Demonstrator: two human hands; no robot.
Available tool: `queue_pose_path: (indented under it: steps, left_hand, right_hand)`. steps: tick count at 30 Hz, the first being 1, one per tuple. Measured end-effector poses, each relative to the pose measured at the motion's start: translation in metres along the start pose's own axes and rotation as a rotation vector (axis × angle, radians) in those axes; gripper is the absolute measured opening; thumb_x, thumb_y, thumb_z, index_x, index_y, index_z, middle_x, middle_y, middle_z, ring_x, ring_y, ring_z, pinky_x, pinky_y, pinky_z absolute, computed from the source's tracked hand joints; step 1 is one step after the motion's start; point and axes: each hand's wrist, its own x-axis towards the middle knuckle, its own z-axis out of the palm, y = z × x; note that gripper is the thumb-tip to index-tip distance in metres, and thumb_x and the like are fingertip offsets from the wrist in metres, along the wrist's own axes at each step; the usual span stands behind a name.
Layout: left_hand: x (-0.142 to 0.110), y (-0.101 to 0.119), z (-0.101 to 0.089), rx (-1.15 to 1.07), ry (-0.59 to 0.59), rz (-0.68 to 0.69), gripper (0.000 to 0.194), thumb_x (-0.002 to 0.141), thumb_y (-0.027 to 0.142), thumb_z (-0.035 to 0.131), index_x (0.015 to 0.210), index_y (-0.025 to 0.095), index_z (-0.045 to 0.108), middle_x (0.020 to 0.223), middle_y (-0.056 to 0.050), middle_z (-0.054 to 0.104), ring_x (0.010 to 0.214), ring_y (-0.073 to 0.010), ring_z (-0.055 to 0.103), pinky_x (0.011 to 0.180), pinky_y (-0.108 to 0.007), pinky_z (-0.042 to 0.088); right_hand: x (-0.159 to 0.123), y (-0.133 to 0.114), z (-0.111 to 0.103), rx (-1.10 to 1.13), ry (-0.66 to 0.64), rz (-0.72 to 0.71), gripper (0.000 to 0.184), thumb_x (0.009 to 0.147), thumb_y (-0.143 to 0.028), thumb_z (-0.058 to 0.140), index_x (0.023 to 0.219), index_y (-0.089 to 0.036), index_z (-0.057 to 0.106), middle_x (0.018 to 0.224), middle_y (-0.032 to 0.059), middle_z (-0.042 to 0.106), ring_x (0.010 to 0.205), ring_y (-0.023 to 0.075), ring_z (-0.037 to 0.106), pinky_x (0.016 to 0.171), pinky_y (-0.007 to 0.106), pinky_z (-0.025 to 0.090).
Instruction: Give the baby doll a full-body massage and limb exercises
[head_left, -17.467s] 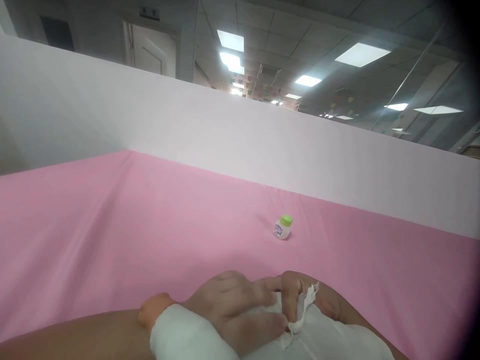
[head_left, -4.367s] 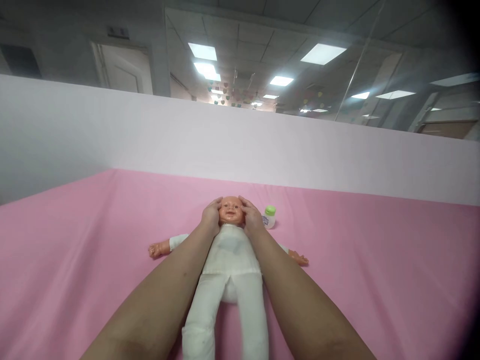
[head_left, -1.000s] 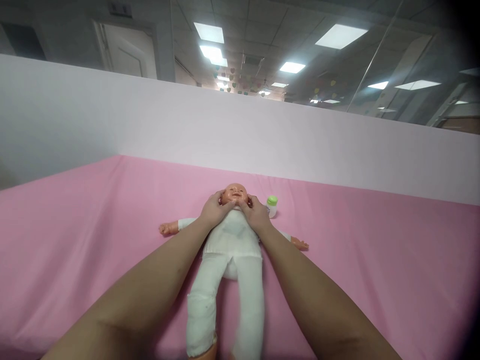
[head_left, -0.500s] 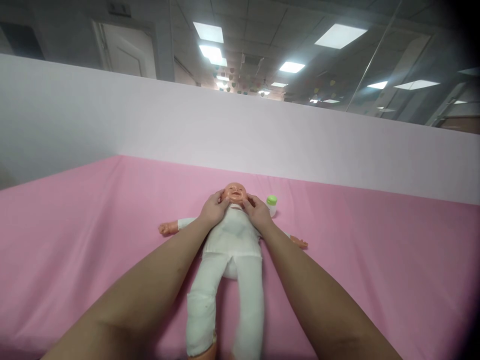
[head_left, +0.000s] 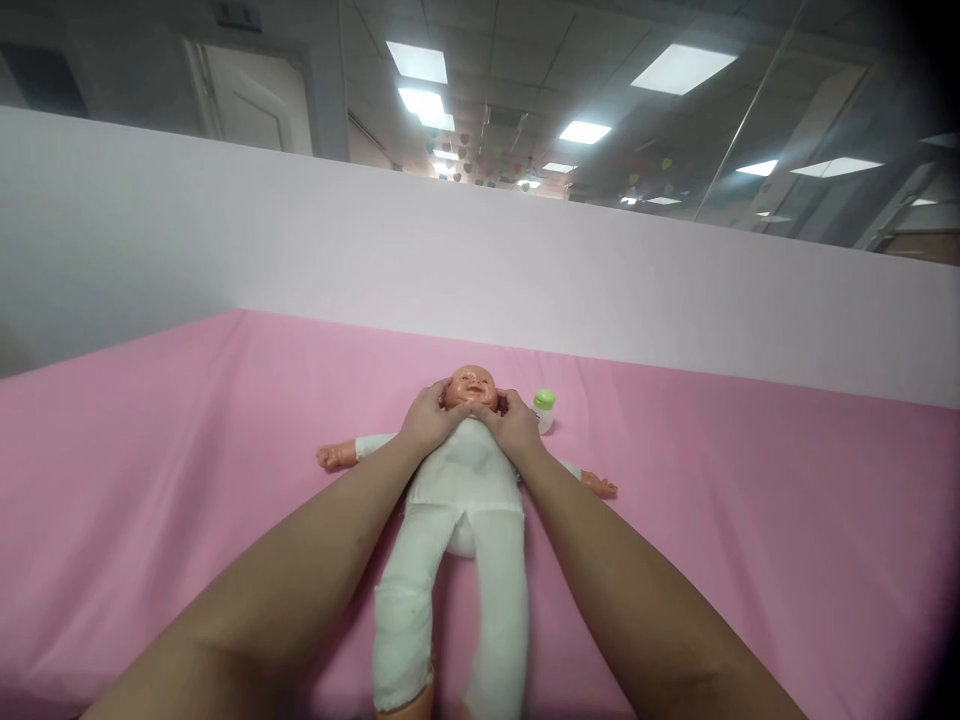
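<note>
A baby doll (head_left: 466, 470) with a white cloth body lies on its back, head away from me and arms spread to the sides. My left hand (head_left: 433, 417) cups the left side of its head, and my right hand (head_left: 516, 420) cups the right side. Both thumbs meet under the doll's chin, at the neck. The other fingers curl beside and behind the head, partly hidden. Just right of my right hand stands a small clear bottle with a green cap (head_left: 544, 400).
A pink sheet (head_left: 712, 480) covers the padded surface under the doll. Behind it rises a low white wall (head_left: 480, 260), topped by glass that shows ceiling lights and a white door (head_left: 251, 100).
My thumbs have moved inward from the doll's cheeks and jaw to meet below its chin. The doll's body and the bottle stay where they were.
</note>
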Motion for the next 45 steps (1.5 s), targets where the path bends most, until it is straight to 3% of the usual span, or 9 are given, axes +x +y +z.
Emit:
queue_pose_path:
  steps: [4,14,20,24,29,39,45]
  left_hand:
    - [0.000,0.001,0.000,-0.007,-0.010,-0.008,0.073,0.082,0.054,0.076,0.144,0.020,0.058,0.138,-0.014,0.066,0.118,-0.0309,0.066,0.101,-0.041,0.052]
    - [0.002,-0.002,-0.001,-0.051,0.003,-0.015,0.061,0.090,0.050,0.067,0.143,0.020,0.060,0.138,-0.010,0.067,0.120,-0.0288,0.067,0.105,-0.040,0.050]
    - [0.003,0.004,-0.003,-0.085,-0.012,-0.004,0.057,0.102,0.057,0.044,0.136,0.018,0.067,0.124,-0.009,0.075,0.115,-0.0280,0.069,0.102,-0.039,0.052]
    - [0.001,0.008,-0.004,-0.033,-0.035,0.012,0.058,0.094,0.059,0.059,0.137,0.022,0.066,0.125,-0.007,0.074,0.112,-0.0280,0.069,0.098,-0.036,0.053]
    - [0.000,0.008,-0.003,0.085,-0.005,-0.020,0.073,0.081,0.057,0.076,0.142,0.020,0.062,0.130,-0.015,0.068,0.110,-0.0329,0.068,0.096,-0.041,0.053]
    - [0.000,0.007,-0.005,0.029,-0.017,0.023,0.057,0.090,0.049,0.067,0.138,0.020,0.065,0.131,-0.011,0.071,0.116,-0.0299,0.068,0.101,-0.038,0.053]
    - [0.004,0.002,-0.003,-0.041,-0.026,0.043,0.052,0.095,0.047,0.059,0.139,0.020,0.064,0.135,-0.008,0.070,0.121,-0.0276,0.066,0.105,-0.037,0.051]
  right_hand:
    - [0.002,0.003,0.002,0.017,0.006,0.002,0.063,0.070,-0.065,0.081,0.114,-0.022,0.068,0.105,0.0055,0.077,0.094,0.0245,0.071,0.088,0.039,0.056]
    - [0.008,0.008,-0.006,0.175,-0.099,-0.019,0.046,0.087,-0.052,0.070,0.121,-0.021,0.070,0.120,0.0075,0.077,0.109,0.0236,0.073,0.097,0.036,0.057]
    - [0.004,0.000,-0.008,0.125,-0.073,-0.037,0.041,0.094,-0.052,0.061,0.121,-0.022,0.069,0.121,0.0071,0.076,0.112,0.0232,0.072,0.098,0.036,0.055]
    - [0.000,-0.003,-0.004,0.055,-0.047,-0.033,0.048,0.089,-0.058,0.066,0.121,-0.022,0.066,0.118,0.0075,0.076,0.107,0.0227,0.072,0.095,0.035,0.055]
    - [-0.001,-0.006,-0.001,-0.057,0.000,0.000,0.062,0.072,-0.068,0.079,0.109,-0.021,0.066,0.101,0.0092,0.076,0.094,0.0275,0.071,0.089,0.042,0.054]
    - [0.007,0.002,-0.003,0.157,-0.086,0.026,0.048,0.078,-0.054,0.078,0.113,-0.023,0.066,0.112,0.0053,0.077,0.103,0.0228,0.072,0.094,0.038,0.055]
    - [0.010,0.013,-0.004,0.314,-0.156,0.062,0.050,0.084,-0.060,0.071,0.117,-0.023,0.066,0.109,0.0059,0.077,0.091,0.0216,0.074,0.083,0.037,0.059]
